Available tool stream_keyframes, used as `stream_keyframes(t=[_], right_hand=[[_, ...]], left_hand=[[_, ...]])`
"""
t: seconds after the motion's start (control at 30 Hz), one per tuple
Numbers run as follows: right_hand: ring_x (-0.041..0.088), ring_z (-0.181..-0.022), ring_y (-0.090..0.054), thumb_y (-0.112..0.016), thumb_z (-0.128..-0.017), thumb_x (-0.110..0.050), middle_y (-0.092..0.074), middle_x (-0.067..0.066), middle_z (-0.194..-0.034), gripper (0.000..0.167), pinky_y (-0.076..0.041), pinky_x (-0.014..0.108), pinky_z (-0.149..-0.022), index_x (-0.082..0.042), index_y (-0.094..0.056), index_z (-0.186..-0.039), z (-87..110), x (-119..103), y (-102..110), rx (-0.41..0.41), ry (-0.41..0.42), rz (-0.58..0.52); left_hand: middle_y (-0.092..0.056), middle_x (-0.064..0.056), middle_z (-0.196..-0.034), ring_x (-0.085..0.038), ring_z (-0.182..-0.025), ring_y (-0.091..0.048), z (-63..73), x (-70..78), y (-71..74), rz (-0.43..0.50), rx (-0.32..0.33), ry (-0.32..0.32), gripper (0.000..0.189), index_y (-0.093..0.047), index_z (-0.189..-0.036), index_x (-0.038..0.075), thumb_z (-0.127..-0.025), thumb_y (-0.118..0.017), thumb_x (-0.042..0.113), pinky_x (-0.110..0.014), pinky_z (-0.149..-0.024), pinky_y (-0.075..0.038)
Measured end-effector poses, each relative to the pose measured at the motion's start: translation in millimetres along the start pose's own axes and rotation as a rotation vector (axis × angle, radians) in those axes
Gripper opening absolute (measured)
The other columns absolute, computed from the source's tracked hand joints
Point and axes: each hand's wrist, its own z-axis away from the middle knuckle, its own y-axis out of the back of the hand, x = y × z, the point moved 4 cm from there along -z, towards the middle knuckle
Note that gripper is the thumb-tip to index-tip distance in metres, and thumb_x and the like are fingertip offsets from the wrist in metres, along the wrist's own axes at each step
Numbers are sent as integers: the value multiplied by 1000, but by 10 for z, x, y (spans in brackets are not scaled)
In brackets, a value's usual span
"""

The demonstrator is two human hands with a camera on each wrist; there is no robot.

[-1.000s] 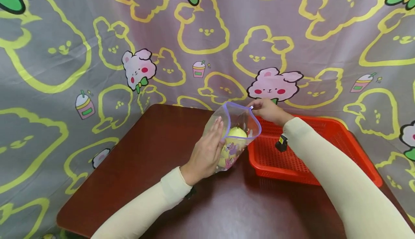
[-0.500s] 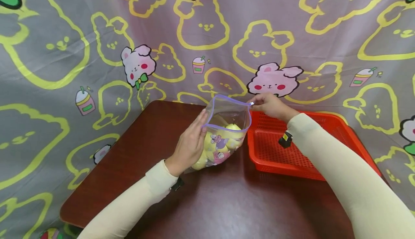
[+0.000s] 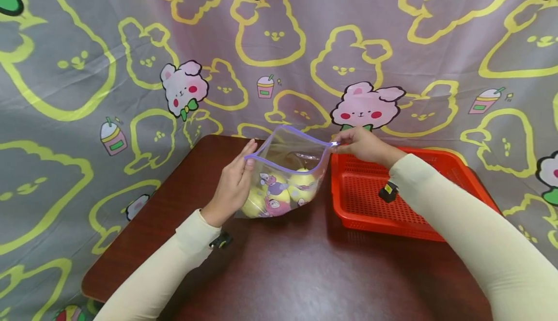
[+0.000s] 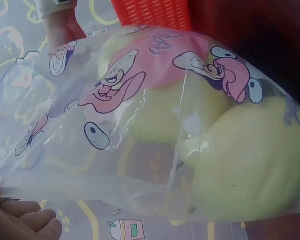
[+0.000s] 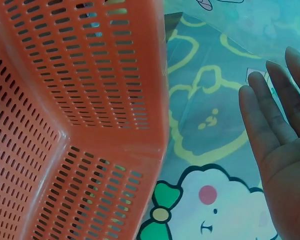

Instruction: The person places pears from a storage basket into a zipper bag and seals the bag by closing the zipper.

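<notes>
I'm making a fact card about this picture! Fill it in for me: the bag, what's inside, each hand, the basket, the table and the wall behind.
Bag: clear bag with purple trim and cartoon prints, mouth open
Inside: several yellow-green fruits, too overlapped to count surely
Left hand: holds the bag's left corner
Right hand: pinches the white slider at the other end
Basket: red basket with holes, on the person's right
Table: dark reddish-brown, shiny
Behind: grey cloth with bunny pictures

A yellow-patterned, grey-to-pinkish cloth hangs along the left side and beyond the far edge of the glossy reddish-brown tabletop.
</notes>
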Motion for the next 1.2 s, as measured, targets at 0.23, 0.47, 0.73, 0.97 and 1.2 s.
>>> stream_keyframes(t=[0.23,0.47,0.73,0.97,1.2], right_hand=[[26,-116,-53,-76,-87,-17,-68,6,-112,6,-41,46,-97,-13,-75,-91,35,-164,-30,-25,19,69],[23,-95,-56,-75,-88,-20,-69,2,-94,4,-43,39,-80,-16,-74,-89,118,-312,-35,-46,81,151],[21,-77,-48,-73,-89,-20,-60,-1,-79,7,-38,36,-67,-15,-71,-86,320,-334,28,-43,44,199],[20,-80,-50,-71,-91,-22,-62,-1,-78,9,-38,36,-69,-18,-68,-84,395,-400,43,-74,33,217],[20,-78,-51,-70,-92,-24,-61,-1,-75,10,-39,35,-67,-19,-67,-84,427,-482,29,-81,57,208]], left_hand=[[-45,-8,-146,-20,-135,-40,-21,-94,166,-8,29,8,39,-50,-140,-1,-106,-43,18,-35,-110,-30],[-48,-7,-144,-21,-133,-42,-64,-146,282,17,63,23,39,-52,-138,0,-106,-42,19,-36,-110,-30],[-62,-1,-129,-18,-121,-54,-104,-227,219,131,61,97,32,-60,-131,7,-106,-42,12,-37,-102,-39],[-64,-14,-86,-21,-83,-53,-72,-254,398,91,94,225,27,-63,-100,-2,-106,-43,15,-32,-75,-41],[-58,-13,-86,-19,-83,-47,-81,-372,511,137,82,272,31,-62,-96,0,-106,-43,22,-29,-76,-38]])
